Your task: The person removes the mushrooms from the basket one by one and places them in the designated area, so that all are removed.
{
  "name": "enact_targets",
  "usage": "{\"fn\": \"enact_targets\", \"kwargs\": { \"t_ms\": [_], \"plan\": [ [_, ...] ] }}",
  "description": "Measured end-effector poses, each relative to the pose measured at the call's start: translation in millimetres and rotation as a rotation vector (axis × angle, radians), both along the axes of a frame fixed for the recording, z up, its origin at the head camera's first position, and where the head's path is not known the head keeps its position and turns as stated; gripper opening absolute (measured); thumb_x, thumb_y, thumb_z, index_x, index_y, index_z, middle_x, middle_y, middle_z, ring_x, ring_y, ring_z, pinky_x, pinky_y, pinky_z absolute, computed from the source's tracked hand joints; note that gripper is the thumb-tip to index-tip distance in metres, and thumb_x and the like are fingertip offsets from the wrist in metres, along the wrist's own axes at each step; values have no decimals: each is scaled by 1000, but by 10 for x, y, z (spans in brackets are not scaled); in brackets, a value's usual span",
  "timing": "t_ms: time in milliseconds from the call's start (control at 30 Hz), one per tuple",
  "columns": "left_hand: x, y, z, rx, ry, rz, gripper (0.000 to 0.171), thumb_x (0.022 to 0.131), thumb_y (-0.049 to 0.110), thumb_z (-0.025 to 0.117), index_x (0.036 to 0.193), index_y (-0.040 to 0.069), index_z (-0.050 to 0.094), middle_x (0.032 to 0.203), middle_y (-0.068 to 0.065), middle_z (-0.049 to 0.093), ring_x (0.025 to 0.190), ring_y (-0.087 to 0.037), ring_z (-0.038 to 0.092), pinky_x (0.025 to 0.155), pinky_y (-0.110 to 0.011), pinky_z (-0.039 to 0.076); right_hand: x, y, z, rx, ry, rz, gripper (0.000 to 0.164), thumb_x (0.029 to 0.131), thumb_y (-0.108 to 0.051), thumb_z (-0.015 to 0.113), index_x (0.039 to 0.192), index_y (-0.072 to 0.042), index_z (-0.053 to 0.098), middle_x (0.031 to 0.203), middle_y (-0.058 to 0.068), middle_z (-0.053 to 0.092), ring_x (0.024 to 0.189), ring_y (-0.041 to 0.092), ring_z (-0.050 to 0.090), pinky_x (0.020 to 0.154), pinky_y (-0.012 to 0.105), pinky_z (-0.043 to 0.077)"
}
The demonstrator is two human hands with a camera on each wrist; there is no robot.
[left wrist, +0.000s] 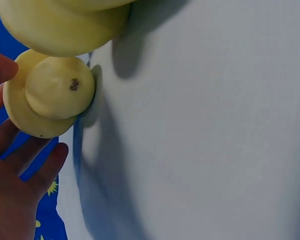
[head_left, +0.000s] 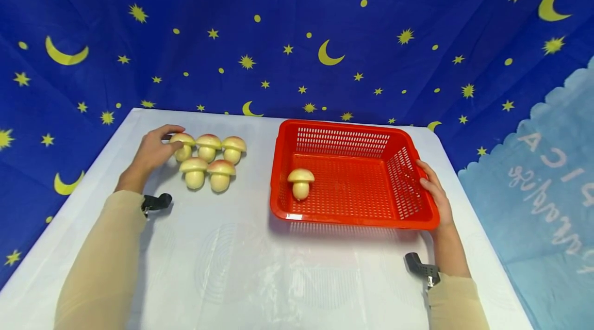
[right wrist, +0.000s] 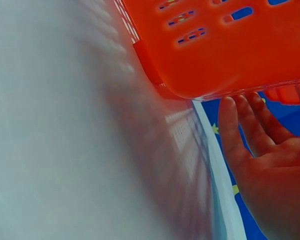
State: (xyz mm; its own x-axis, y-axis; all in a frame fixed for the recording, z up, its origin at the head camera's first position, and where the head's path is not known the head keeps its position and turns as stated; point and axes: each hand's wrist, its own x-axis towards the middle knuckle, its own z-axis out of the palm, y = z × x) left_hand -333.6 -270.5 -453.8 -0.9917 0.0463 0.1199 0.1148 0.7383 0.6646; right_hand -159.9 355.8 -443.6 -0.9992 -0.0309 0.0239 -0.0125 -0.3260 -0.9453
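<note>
My left hand (head_left: pixel 158 147) pinches the leftmost back toy mushroom (head_left: pixel 183 152), thumb at its cap; in the left wrist view the mushroom (left wrist: pixel 60 87) turns its stem end to the camera. Beside it several more toy mushrooms (head_left: pixel 209 146), with yellow and pinkish caps, sit in two rows on the white table. With my right hand (head_left: pixel 438 196) I hold the right rim of a red plastic basket (head_left: pixel 355 220). In the right wrist view the fingertips (right wrist: pixel 228 105) meet the underside of that rim. One toy mushroom (head_left: pixel 300 185) lies inside, at the basket's left.
The white-covered table (head_left: pixel 223 263) stretches in front of both arms. A blue cloth (head_left: pixel 287 20) with yellow stars and moons hangs behind it, and a light blue cloth (head_left: pixel 552 180) with lettering is at the right. Each wrist wears a small black camera (head_left: pixel 158 202).
</note>
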Motion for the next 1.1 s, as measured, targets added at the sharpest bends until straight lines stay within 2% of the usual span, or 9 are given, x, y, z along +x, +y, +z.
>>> {"fn": "enact_targets", "kwargs": {
  "t_ms": [267,600,867,1100],
  "plan": [
    [26,10,17,-8,-42,-22,45,81,22,60,124,13,50,122,-13,49,111,-34,41,88,-52,31,0,9,2,8,-7,0,50,96,-14,29,143,-24,16,144,10,12,117,29,37,86,41,38],
    [38,-11,24,9,-34,-44,56,80,21,61,132,12,42,129,-13,44,114,-35,40,90,-51,31,-2,6,22,14,3,-1,50,96,-14,28,143,-22,15,143,12,12,113,28,40,84,40,41],
    [62,73,184,-8,13,-35,59,81,26,61,134,16,39,130,-19,41,119,-38,34,92,-55,26,7,6,10,3,-3,1,50,96,-14,29,143,-23,15,143,12,11,112,27,40,84,41,40],
    [86,210,327,-32,100,-22,58,80,23,60,134,16,41,134,-13,39,121,-34,32,93,-55,25,1,5,3,8,-1,2,49,96,-15,29,143,-23,16,144,11,11,113,27,40,84,39,41]
  ]
}}
